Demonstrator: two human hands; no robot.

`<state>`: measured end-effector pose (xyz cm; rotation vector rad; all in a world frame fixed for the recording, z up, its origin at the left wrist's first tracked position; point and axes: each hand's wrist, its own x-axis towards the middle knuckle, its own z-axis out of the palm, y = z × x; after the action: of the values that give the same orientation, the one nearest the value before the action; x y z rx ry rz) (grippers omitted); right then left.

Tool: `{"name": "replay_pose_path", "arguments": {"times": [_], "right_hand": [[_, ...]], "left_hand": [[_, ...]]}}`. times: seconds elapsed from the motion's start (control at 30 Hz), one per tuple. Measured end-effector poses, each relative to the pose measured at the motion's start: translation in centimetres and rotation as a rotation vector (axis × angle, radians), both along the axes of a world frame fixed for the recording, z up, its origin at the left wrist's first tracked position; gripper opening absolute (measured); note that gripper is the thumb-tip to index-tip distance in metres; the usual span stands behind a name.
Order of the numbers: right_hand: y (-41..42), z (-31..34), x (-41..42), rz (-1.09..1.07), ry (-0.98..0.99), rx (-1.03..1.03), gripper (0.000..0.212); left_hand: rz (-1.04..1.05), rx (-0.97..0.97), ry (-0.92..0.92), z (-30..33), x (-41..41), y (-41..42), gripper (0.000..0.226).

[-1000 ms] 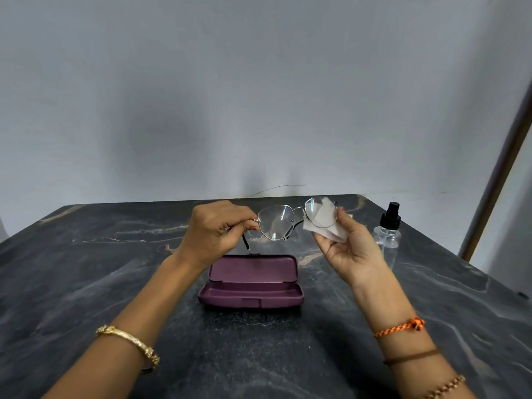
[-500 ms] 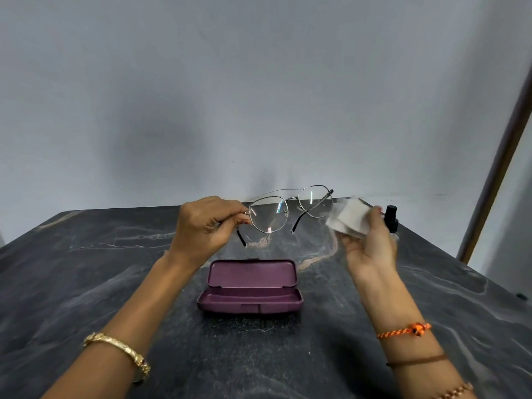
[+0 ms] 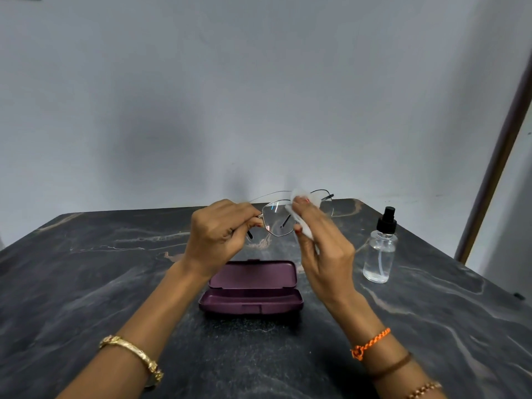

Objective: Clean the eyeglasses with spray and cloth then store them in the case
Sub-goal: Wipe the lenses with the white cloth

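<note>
Thin metal-framed eyeglasses [image 3: 276, 218] are held up above the table, temples unfolded. My left hand [image 3: 221, 231] pinches the frame at its left hinge. My right hand [image 3: 322, 243] grips a white cloth [image 3: 300, 197] at the glasses' middle, between the two lenses; the cloth covers part of the right lens. Below the hands, a purple glasses case [image 3: 250, 289] lies open on the dark marble table [image 3: 86, 283], with nothing inside. A clear spray bottle [image 3: 380, 249] with a black nozzle stands upright to the right.
A grey wall rises behind the table's far edge. A brown door frame [image 3: 495, 156] runs up at the right. Bracelets circle both wrists.
My right hand has brought the cloth leftward from beside the bottle onto the glasses. The bottle, earlier hidden behind that hand, is in plain sight. My left hand keeps its hold.
</note>
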<state>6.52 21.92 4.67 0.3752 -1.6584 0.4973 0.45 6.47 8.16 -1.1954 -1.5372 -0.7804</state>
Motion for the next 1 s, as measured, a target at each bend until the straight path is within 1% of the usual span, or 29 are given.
{"name": "replay_pose_path", "arguments": {"times": [0.13,0.2,0.3,0.37,0.43,0.47,0.57,0.63,0.8,0.93,1.0], "right_hand": [[0.8,0.5,0.4,-0.009,0.058,-0.068,0.037],[1.7,0.5,0.5,-0.065,0.074,-0.127,0.036],[2.7,0.4,0.3,-0.152,0.063,-0.227,0.033],[3.0,0.2,0.1,-0.178,0.015,-0.227,0.034],[3.3,-0.1,0.0,-0.220,-0.084,-0.181,0.029],[3.3,-0.3,0.0,-0.245,-0.167,-0.164,0.026],[3.7,-1.0,-0.4,-0.359,-0.512,-0.124,0.025],[4.1,-1.5,-0.7,-0.472,-0.655,-0.062,0.026],[4.6,-1.5,-1.2,-0.591,-0.861,0.082,0.019],[4.6,-1.9,-1.4,-0.548,-1.044,0.144,0.018],[4.4,-2.2,-1.3,-0.516,-1.070,0.122,0.020]], "left_hand": [[0.006,0.089,0.007,0.5,-0.4,-0.4,0.007],[0.014,0.121,0.003,0.7,-0.4,-0.7,0.010],[0.009,0.164,0.001,1.1,-0.5,-1.3,0.008],[0.005,0.183,-0.004,1.3,-0.6,-1.5,0.012],[0.008,0.196,-0.011,1.3,-0.7,-1.6,0.015],[0.011,0.197,-0.012,1.2,-0.6,-1.6,0.016],[0.013,0.179,-0.012,1.0,-0.6,-1.6,0.017],[-0.006,0.177,-0.027,0.9,-0.6,-1.5,0.017],[-0.030,0.171,-0.042,0.9,-0.9,-1.2,0.015],[-0.026,0.179,-0.041,1.0,-1.1,-1.3,0.012],[-0.018,0.189,-0.044,0.7,-1.2,-1.5,0.012]]}}
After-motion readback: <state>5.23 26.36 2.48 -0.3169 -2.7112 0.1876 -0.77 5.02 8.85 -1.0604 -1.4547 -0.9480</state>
